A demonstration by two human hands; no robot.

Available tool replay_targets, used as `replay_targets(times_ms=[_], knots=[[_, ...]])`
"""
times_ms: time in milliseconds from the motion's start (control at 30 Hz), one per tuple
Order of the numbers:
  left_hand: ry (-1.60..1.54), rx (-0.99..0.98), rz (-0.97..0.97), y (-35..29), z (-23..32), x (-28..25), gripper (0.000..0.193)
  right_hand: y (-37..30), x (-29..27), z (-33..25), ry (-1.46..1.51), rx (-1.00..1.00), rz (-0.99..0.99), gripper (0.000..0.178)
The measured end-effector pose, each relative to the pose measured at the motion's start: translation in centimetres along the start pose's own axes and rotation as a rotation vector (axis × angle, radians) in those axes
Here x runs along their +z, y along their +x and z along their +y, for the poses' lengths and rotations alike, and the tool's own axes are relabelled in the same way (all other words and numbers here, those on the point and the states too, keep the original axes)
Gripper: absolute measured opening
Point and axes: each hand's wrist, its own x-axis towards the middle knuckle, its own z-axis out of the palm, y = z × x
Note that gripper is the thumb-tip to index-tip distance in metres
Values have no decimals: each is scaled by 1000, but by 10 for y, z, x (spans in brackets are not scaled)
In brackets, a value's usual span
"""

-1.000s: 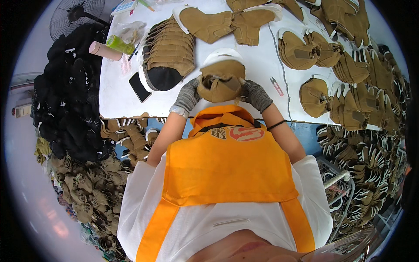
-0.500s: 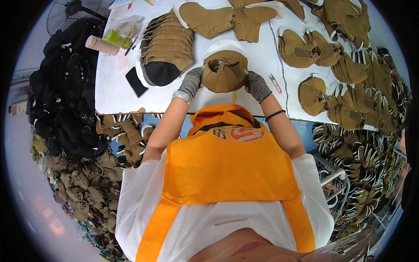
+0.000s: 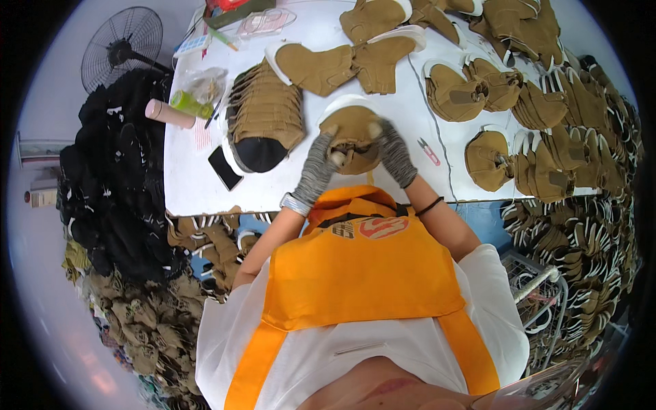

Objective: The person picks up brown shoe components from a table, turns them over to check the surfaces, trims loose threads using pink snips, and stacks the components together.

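A brown fabric shoe upper (image 3: 354, 123) with a white curved edge stands on the table in front of me, its dark opening facing my body. My left hand (image 3: 318, 162), in a grey knit glove, grips its left side, with bare fingertips at the opening. On the other side, my right hand (image 3: 394, 152), gloved alike, holds the upper with its thumb and fingertips near the top. Parts of the fingers are hidden behind the fabric or blurred.
To the left are a stack of uppers (image 3: 266, 109), a phone (image 3: 224, 169), a pink bottle (image 3: 169, 113) and a green container (image 3: 191, 104). Pink-handled thread snips (image 3: 429, 152) lie to the right, beside a cord (image 3: 437, 130). More uppers (image 3: 488, 160) fill the table's right side.
The upper has turned so its opening faces nearer my body and its top shows more. Both hands have shifted inward over it. The whole view has shifted slightly.
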Motion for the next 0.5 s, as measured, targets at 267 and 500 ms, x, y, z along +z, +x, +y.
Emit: replay_targets(times_ms=[267, 500], knots=[[-53, -363, -254, 34, 3, 5, 62, 3, 17, -20, -666, -34, -247, 46], [-171, -441, -235, 58, -73, 3, 61, 38, 5, 30, -820, -281, -288, 33]])
